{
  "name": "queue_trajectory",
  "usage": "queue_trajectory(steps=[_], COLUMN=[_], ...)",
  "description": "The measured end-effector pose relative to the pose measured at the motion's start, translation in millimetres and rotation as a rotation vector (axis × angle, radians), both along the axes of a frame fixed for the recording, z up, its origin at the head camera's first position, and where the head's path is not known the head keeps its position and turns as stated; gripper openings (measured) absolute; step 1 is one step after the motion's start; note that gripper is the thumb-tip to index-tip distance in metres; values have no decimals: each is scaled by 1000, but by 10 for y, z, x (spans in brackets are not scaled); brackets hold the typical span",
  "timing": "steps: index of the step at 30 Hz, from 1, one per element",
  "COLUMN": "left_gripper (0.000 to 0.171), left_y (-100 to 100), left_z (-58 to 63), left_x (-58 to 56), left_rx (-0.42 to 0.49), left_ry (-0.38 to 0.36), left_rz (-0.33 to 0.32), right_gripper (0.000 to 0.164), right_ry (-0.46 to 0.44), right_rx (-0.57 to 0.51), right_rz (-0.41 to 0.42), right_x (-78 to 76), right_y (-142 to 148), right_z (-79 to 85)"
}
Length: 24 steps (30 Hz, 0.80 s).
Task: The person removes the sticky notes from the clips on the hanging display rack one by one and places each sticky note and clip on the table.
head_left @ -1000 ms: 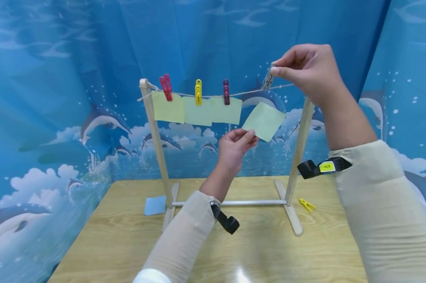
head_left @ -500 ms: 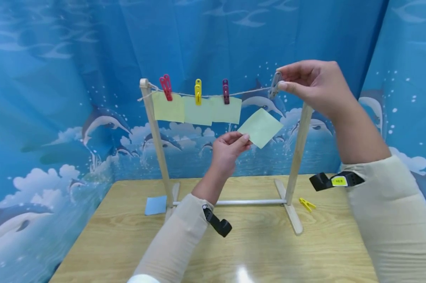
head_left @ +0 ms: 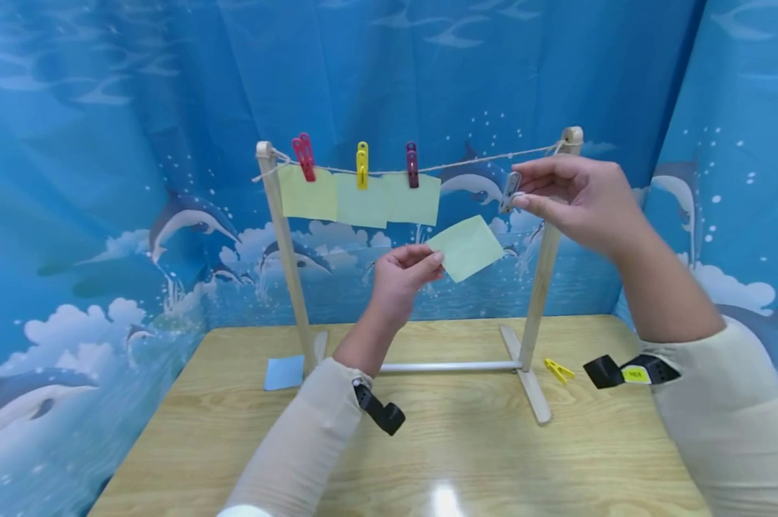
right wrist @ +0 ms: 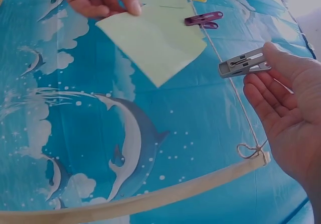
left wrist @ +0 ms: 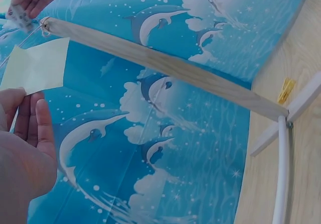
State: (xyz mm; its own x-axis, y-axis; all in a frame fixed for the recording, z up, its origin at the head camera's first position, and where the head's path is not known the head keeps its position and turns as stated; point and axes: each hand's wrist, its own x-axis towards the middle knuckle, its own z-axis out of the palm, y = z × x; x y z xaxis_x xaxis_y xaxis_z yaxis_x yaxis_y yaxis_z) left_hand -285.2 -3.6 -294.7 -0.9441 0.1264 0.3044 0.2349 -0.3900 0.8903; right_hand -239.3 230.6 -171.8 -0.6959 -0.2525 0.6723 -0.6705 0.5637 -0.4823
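Observation:
A pale green sticky note hangs in the air below the string, its left corner pinched between thumb and fingers of my left hand. My right hand pinches a grey clothespin by its handle ends, up and to the right of the note. In the right wrist view that grey clothespin is apart from the note, its tip overlapping the string. Along the string's left half, a red clothespin, a yellow clothespin and a purple clothespin hold up pale notes.
The string runs between two wooden posts joined low by a white bar. A blue sticky note lies on the table by the left foot, a yellow clothespin by the right one. A dolphin-printed curtain stands behind.
My right hand has moved down and right with the grey clothespin, away from the string. My left hand has drawn the green note down and left, turning it slightly.

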Motion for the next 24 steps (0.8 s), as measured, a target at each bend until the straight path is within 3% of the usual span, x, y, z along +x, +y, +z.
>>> queue_trajectory(steps=[12, 24], left_gripper=[8, 9], left_y=[-278, -498], left_z=[3, 19], left_x=[13, 55], left_rx=[-58, -101], left_ry=[-8, 29], left_rz=[37, 50], right_gripper=[36, 41], right_ry=[10, 14], right_rx=[2, 20], right_rz=[9, -23], right_x=[3, 4], right_y=[127, 194], right_z=[-266, -460])
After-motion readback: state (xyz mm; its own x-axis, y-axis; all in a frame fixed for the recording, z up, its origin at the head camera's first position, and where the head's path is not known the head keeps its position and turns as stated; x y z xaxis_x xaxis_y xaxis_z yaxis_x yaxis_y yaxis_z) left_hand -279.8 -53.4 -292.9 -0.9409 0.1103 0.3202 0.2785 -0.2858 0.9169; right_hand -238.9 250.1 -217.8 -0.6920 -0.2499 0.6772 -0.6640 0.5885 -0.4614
